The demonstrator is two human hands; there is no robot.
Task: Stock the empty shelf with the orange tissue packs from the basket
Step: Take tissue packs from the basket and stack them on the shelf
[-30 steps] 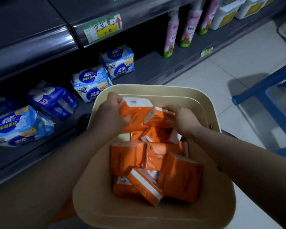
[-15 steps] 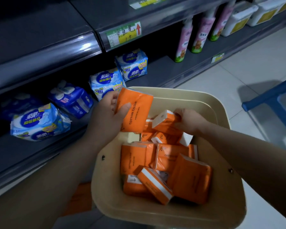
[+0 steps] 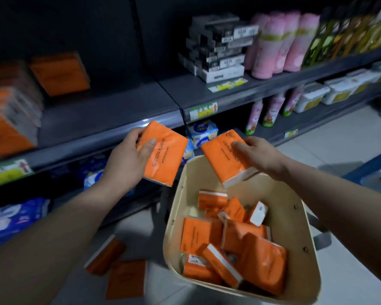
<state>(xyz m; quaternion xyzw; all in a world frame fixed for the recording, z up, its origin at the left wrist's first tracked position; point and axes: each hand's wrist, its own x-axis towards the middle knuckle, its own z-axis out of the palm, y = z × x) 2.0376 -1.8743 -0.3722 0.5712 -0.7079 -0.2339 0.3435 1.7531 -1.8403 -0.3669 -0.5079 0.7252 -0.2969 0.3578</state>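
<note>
Left hand (image 3: 128, 159) and right hand (image 3: 260, 155) each grip (firmly) an orange pack — above the basket (image 3: 295, 219).

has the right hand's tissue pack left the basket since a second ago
Yes. The right hand has lifted its tissue pack up over the basket's far rim, toward the shelf.

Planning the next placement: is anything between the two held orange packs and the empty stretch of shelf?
Nothing visible. The left hand and right hand each hold a pack above the basket; the shelf ahead lies bare.
</note>
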